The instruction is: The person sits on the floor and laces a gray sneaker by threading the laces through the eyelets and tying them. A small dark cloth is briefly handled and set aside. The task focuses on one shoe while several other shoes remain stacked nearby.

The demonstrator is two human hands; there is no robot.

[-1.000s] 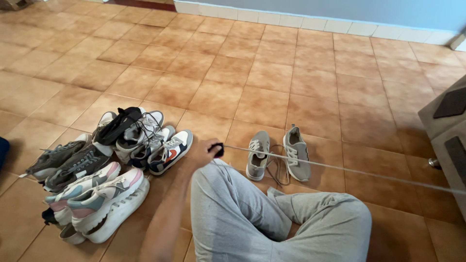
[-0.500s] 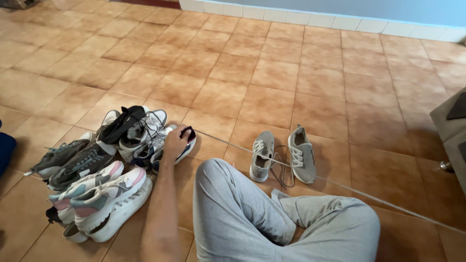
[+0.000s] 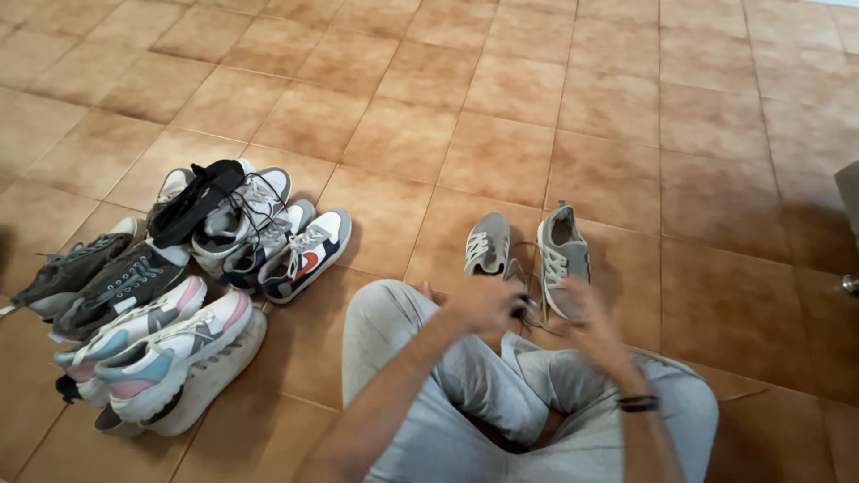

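Low in the middle of the frame, both hands now meet above the person's crossed grey-trousered legs. The left hand [image 3: 483, 304], which half a second ago reached out to the heap of sneakers [image 3: 170, 286] at the left with a taut lace stretched across the floor, has come back. It is closed on the dark lace end [image 3: 521, 311], and the blurred right hand [image 3: 586, 309] is close beside it; its grip cannot be told. The pair of grey shoes [image 3: 528, 255] lies just beyond them on the tiled floor [image 3: 447, 107]. The long lace no longer shows stretched out.
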